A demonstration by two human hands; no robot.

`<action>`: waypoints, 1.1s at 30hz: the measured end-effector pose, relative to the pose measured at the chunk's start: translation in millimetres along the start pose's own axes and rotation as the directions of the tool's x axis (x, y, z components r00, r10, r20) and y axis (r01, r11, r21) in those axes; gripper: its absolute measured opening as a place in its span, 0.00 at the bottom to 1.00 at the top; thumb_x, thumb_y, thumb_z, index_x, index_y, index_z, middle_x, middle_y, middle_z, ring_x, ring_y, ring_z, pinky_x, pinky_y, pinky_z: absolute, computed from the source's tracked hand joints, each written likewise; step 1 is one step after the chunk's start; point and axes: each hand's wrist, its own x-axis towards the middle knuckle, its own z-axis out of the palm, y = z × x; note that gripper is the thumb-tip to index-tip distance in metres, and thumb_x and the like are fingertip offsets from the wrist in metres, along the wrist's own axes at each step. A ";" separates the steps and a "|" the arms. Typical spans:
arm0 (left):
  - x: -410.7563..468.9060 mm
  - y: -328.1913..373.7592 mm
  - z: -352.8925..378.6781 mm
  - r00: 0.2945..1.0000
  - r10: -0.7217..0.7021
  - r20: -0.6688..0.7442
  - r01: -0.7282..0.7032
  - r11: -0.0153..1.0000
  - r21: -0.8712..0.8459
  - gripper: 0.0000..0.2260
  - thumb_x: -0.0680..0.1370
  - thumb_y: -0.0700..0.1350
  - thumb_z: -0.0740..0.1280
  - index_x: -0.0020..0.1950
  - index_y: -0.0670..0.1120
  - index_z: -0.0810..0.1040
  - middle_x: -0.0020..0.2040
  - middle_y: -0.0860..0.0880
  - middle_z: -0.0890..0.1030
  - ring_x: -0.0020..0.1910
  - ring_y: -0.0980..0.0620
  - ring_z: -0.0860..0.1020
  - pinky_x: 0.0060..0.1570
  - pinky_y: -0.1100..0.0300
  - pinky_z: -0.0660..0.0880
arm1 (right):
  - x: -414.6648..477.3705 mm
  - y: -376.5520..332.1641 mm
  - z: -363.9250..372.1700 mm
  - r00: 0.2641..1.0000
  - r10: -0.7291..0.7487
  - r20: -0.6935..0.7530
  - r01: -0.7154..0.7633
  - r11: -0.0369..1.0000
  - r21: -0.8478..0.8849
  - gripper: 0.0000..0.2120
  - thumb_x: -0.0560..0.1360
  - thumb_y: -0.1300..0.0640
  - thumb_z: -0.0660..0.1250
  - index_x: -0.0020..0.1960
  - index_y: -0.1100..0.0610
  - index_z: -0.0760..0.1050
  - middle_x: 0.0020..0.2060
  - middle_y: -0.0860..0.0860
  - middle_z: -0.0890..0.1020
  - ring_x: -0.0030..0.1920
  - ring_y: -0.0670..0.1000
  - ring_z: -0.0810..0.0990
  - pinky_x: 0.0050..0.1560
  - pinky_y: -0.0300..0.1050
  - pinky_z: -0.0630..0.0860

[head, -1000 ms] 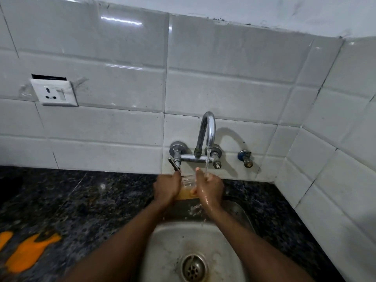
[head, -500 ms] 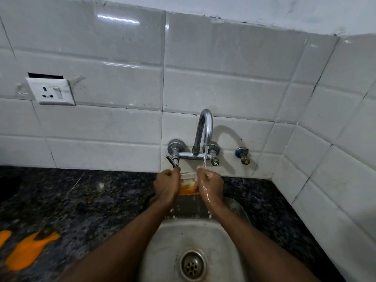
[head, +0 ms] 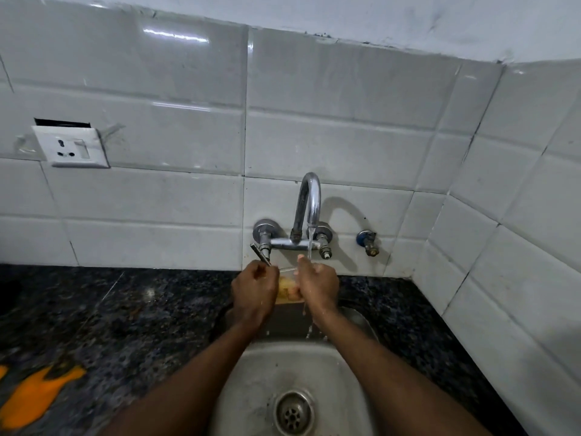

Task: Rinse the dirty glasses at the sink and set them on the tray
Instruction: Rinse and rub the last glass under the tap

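Gripping the glass (head: 287, 287), both hands (head: 255, 292) crowd the faucet (head: 306, 212).

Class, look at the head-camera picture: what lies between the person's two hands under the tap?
In the head view, a clear glass with yellowish residue sits between the left hand and the right hand, under the running tap.
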 end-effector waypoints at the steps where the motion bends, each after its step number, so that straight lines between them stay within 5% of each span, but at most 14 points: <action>1: 6.6 -1.5 3.2 0.979 -0.196 0.056 0.198 0.979 -0.039 0.13 0.78 0.51 0.65 0.43 0.43 0.82 0.41 0.43 0.84 0.39 0.46 0.81 0.37 0.60 0.73 | 1.6 3.6 0.2 0.995 -0.096 0.015 0.097 0.991 -0.097 0.19 0.79 0.46 0.64 0.39 0.60 0.79 0.30 0.52 0.83 0.29 0.51 0.82 0.33 0.46 0.81; 3: 9.2 1.7 2.0 0.836 -0.487 0.253 0.519 0.851 -0.076 0.18 0.78 0.54 0.62 0.48 0.40 0.81 0.43 0.41 0.84 0.36 0.44 0.81 0.29 0.60 0.75 | 2.2 4.9 -1.8 0.970 -0.237 0.048 0.242 0.940 -0.239 0.21 0.79 0.45 0.64 0.36 0.59 0.78 0.28 0.53 0.81 0.29 0.52 0.81 0.32 0.45 0.78; 4: 6.5 2.8 0.6 0.830 -0.490 0.265 0.527 0.845 -0.089 0.17 0.79 0.54 0.62 0.47 0.41 0.81 0.42 0.42 0.83 0.34 0.46 0.80 0.25 0.61 0.75 | 1.4 4.0 -3.5 0.970 -0.237 0.054 0.243 0.942 -0.231 0.21 0.79 0.45 0.64 0.35 0.59 0.78 0.28 0.52 0.80 0.29 0.52 0.79 0.30 0.44 0.75; 6: 2.9 -2.5 4.0 0.974 -0.221 0.056 0.226 0.965 -0.130 0.16 0.78 0.57 0.63 0.44 0.45 0.79 0.40 0.46 0.82 0.35 0.49 0.79 0.33 0.58 0.80 | 1.0 4.1 -3.1 0.993 -0.116 0.020 0.117 0.989 -0.087 0.17 0.79 0.48 0.65 0.36 0.58 0.78 0.29 0.51 0.79 0.28 0.49 0.77 0.28 0.40 0.72; 9: -7.3 -2.6 -0.7 0.973 0.197 -0.122 -0.204 0.978 -0.049 0.13 0.74 0.55 0.65 0.44 0.46 0.81 0.38 0.49 0.82 0.37 0.51 0.79 0.37 0.61 0.75 | -1.7 1.4 0.9 0.995 0.096 0.008 -0.096 0.988 0.123 0.16 0.79 0.49 0.64 0.38 0.58 0.79 0.29 0.53 0.81 0.29 0.51 0.79 0.30 0.43 0.77; 11: 7.0 -2.9 3.4 0.998 -0.059 0.003 0.059 0.997 -0.042 0.14 0.77 0.53 0.64 0.44 0.43 0.82 0.39 0.45 0.83 0.38 0.49 0.80 0.35 0.61 0.74 | -0.7 5.5 0.9 0.997 -0.077 -0.007 0.077 0.996 -0.038 0.18 0.78 0.46 0.65 0.38 0.59 0.79 0.30 0.52 0.82 0.29 0.50 0.81 0.33 0.45 0.81; 14: 16.4 1.2 0.4 0.831 -0.491 0.261 0.529 0.843 -0.099 0.17 0.77 0.55 0.62 0.49 0.42 0.81 0.45 0.40 0.83 0.43 0.42 0.82 0.35 0.56 0.78 | 1.1 4.9 -4.5 0.945 -0.323 0.054 0.326 0.913 -0.245 0.22 0.77 0.44 0.65 0.32 0.58 0.74 0.25 0.50 0.77 0.26 0.49 0.76 0.30 0.45 0.75; 17: 9.1 -6.6 1.7 0.996 -0.087 -0.017 0.084 0.986 -0.142 0.11 0.79 0.52 0.66 0.45 0.45 0.80 0.42 0.44 0.82 0.41 0.46 0.81 0.38 0.57 0.76 | 2.3 1.6 0.7 0.995 -0.102 0.018 0.102 0.995 0.006 0.20 0.78 0.47 0.66 0.34 0.60 0.78 0.27 0.54 0.81 0.26 0.51 0.79 0.31 0.45 0.77; 19: 0.4 -7.7 -1.9 0.984 0.137 -0.118 -0.146 0.987 -0.073 0.09 0.77 0.50 0.66 0.41 0.46 0.79 0.37 0.47 0.81 0.38 0.48 0.79 0.37 0.59 0.73 | -0.7 -4.0 4.6 0.997 0.077 0.025 -0.080 0.984 0.159 0.17 0.79 0.49 0.66 0.36 0.59 0.78 0.27 0.52 0.80 0.24 0.47 0.77 0.29 0.42 0.76; 21: 8.7 -7.0 -0.2 0.989 -0.144 0.007 0.144 0.984 -0.107 0.13 0.76 0.51 0.62 0.41 0.43 0.79 0.37 0.45 0.81 0.36 0.46 0.78 0.36 0.59 0.71 | -0.2 -1.8 2.3 0.993 -0.119 0.016 0.120 0.991 -0.058 0.18 0.79 0.48 0.66 0.34 0.57 0.76 0.26 0.49 0.79 0.24 0.43 0.76 0.29 0.40 0.74; 24: 10.4 1.1 -5.2 0.775 -0.537 0.334 0.605 0.782 -0.148 0.16 0.78 0.52 0.59 0.49 0.41 0.79 0.43 0.40 0.82 0.36 0.44 0.78 0.30 0.59 0.72 | 2.2 -0.1 -2.3 0.899 -0.427 0.098 0.436 0.851 -0.294 0.19 0.79 0.49 0.66 0.30 0.53 0.72 0.24 0.47 0.76 0.24 0.45 0.74 0.29 0.42 0.72; 26: 10.7 0.8 -1.7 0.866 -0.442 0.233 0.491 0.839 -0.235 0.16 0.79 0.55 0.62 0.47 0.44 0.80 0.44 0.42 0.83 0.39 0.43 0.81 0.32 0.57 0.76 | 2.9 0.0 -0.9 0.924 -0.380 0.051 0.383 0.906 -0.182 0.19 0.79 0.50 0.66 0.31 0.56 0.74 0.25 0.51 0.77 0.25 0.49 0.75 0.29 0.45 0.73; 29: 2.0 9.5 -5.0 0.994 -0.109 -0.016 0.106 0.984 -0.141 0.10 0.80 0.50 0.66 0.45 0.45 0.81 0.43 0.44 0.84 0.37 0.50 0.80 0.33 0.60 0.72 | -1.4 -3.8 0.7 0.999 -0.010 0.032 0.006 0.995 0.104 0.17 0.81 0.49 0.62 0.38 0.58 0.77 0.32 0.54 0.81 0.29 0.49 0.79 0.30 0.41 0.76; 33: 13.2 27.6 -10.9 0.996 0.091 -0.004 -0.085 0.945 0.316 0.14 0.76 0.56 0.65 0.43 0.47 0.80 0.37 0.50 0.81 0.37 0.50 0.78 0.38 0.59 0.71 | 4.2 8.1 -17.4 0.984 0.088 0.154 -0.025 0.927 -0.374 0.19 0.81 0.41 0.58 0.46 0.55 0.75 0.43 0.53 0.83 0.42 0.51 0.83 0.47 0.49 0.81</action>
